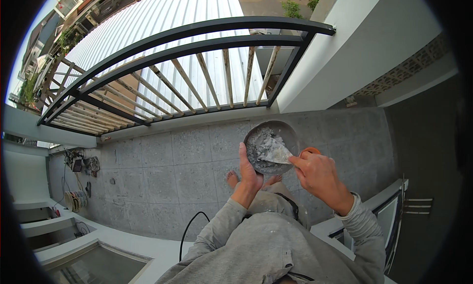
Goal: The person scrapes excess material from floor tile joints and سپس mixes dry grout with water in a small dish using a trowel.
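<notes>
Above grey balcony tiles (dark railing beyond), left hand gripping bowl, right hand clamped on trowel.

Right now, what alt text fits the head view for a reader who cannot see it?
Seen from above, the left hand holds a round bowl of grey paste while the right hand works a putty knife in it. Beyond lie a grey tiled balcony floor and a dark curved railing.
</notes>
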Available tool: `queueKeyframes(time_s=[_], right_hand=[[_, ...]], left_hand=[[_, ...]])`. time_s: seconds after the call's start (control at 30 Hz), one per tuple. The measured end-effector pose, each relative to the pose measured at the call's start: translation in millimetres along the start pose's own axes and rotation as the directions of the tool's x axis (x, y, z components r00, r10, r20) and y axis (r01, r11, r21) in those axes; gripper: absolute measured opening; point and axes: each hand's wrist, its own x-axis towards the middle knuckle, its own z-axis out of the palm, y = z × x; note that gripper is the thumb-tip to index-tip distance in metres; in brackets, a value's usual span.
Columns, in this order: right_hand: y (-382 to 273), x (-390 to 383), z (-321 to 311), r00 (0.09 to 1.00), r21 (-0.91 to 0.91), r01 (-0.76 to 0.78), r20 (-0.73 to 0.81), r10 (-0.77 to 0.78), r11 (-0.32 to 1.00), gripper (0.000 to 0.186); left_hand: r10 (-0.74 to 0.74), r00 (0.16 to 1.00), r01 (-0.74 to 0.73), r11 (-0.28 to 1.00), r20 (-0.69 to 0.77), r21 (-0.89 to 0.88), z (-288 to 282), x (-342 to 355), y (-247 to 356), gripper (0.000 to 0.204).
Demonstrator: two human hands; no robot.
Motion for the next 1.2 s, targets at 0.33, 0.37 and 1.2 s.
queueKeyframes(time_s=[0.33,0.37,1.2], right_hand=[[13.0,-5.0,-19.7,0.98,-0.201,0.075,0.198,-0.034,0.977,0.022],[13.9,-3.8,-20.2,0.982,-0.227,0.102,0.181,-0.061,0.969,0.021],[-19.7,3.0,-3.2,0.967,-0.445,0.252,0.14,-0.211,0.86,0.025]], left_hand=[[0.032,0.997,-0.035,0.999,-0.075,-0.04,-6.4,-1.3,-0.2,0.067],[0.032,0.997,-0.035,0.999,-0.066,-0.041,-6.8,-1.3,0.5,0.066],[0.065,0.996,-0.069,0.995,-0.055,-0.069,-15.8,-4.1,3.3,0.066]])
